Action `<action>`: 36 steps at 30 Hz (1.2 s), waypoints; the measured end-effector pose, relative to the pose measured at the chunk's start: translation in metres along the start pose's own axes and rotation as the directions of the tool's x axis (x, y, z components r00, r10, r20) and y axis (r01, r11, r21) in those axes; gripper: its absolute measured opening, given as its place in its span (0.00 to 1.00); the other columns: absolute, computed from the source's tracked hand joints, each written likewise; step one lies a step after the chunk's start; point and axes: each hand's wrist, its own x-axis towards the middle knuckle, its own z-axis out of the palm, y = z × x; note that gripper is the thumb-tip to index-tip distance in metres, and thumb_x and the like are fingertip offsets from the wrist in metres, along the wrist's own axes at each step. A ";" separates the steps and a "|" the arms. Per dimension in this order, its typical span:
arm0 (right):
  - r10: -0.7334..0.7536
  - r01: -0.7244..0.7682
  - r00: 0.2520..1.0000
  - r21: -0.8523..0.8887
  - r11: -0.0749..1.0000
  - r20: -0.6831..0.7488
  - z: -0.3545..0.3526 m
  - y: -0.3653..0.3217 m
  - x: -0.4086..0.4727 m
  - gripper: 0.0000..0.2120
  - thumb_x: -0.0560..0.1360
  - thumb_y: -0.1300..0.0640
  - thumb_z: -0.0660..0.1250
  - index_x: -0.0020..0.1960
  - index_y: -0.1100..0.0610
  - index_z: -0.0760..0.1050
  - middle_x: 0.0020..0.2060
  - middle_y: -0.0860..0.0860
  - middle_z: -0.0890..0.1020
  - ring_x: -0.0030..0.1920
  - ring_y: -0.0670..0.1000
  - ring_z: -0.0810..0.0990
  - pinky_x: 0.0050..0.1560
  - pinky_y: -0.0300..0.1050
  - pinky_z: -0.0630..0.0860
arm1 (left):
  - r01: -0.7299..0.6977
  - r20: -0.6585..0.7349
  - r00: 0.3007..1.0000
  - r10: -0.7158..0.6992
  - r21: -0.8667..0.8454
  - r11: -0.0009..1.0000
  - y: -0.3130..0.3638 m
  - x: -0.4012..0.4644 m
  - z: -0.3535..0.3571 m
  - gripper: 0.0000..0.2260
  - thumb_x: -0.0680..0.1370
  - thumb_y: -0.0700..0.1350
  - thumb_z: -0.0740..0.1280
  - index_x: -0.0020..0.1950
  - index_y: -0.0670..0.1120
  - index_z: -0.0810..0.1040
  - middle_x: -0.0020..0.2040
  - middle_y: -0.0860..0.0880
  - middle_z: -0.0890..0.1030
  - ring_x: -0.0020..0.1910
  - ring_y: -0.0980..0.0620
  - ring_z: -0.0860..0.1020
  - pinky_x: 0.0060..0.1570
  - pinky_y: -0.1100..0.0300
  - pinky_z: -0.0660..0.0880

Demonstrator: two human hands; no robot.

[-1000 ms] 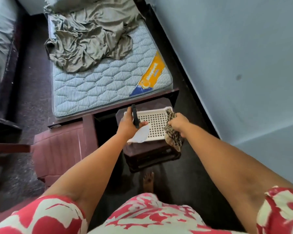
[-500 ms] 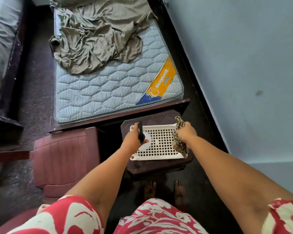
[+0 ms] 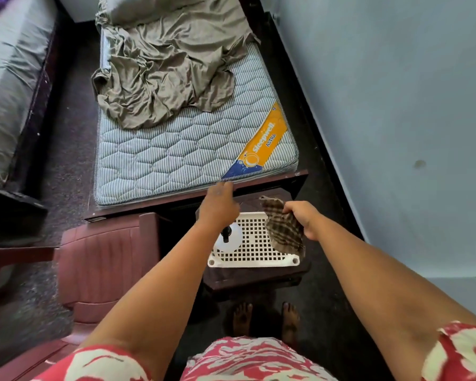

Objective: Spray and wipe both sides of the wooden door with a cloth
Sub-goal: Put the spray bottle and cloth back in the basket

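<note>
So the right hand has the checked cloth pinched by its top edge, and the rest of it just droops down over the right end of the white perforated tray. Soft, floppy, basically weightless, so I'd bunch it into the palm before wiping. The left hand is holding nothing, fingers stretched forward and pretty much straight. Right under its wrist the spray bottle stands on the tray's left end, not touched. Looks like light plastic, maybe a bit slick, so I'd grab it round the neck below the black nozzle. Tray sits on a small dark bench. Beyond the hands there's a mattress. Can't see the door anywhere.
</note>
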 end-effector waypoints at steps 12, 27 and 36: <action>-0.208 0.174 0.950 0.157 0.972 0.233 -0.017 0.004 -0.015 0.10 0.76 0.63 0.68 0.56 0.59 0.81 0.50 0.58 0.83 0.54 0.54 0.80 0.63 0.56 0.74 | 0.507 0.480 0.862 -0.162 -0.806 0.305 0.064 0.009 0.056 0.20 0.78 0.53 0.71 0.60 0.37 0.80 0.56 0.39 0.83 0.54 0.43 0.83 0.48 0.55 0.82; -0.411 0.387 0.902 -0.176 0.905 -0.132 -0.015 0.019 -0.012 0.09 0.82 0.58 0.60 0.52 0.53 0.80 0.50 0.54 0.83 0.53 0.54 0.80 0.57 0.52 0.77 | 0.463 0.342 0.878 -0.335 -0.786 0.410 0.055 0.006 0.053 0.11 0.83 0.43 0.58 0.44 0.44 0.77 0.53 0.39 0.83 0.50 0.40 0.82 0.52 0.41 0.82; -0.700 0.574 0.709 -0.509 0.641 -0.081 0.018 0.037 -0.038 0.18 0.76 0.66 0.59 0.62 0.57 0.79 0.54 0.55 0.82 0.53 0.54 0.79 0.58 0.49 0.76 | 0.344 0.318 0.937 -0.142 -0.781 0.521 0.063 -0.001 0.055 0.08 0.83 0.46 0.64 0.46 0.46 0.79 0.49 0.42 0.83 0.47 0.45 0.83 0.41 0.54 0.82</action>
